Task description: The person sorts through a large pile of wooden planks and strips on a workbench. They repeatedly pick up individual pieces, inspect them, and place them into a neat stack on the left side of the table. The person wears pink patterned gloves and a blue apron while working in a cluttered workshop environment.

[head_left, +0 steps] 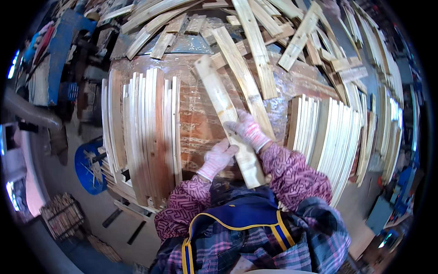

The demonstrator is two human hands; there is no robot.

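Both gloved, left hand [218, 157] and right hand [249, 131], fingers closed around a pale wooden slat [228, 118] slanting over the bench [196, 123] centre; bare strip between stacked slats [141, 132] along both side edges.

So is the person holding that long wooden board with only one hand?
No, both gloved hands are on the wooden board: the left hand touches its lower part and the right hand grips it slightly higher.

Both gloved hands, left hand [219, 157] and right hand [250, 130], grip a wooden slat [223, 107].
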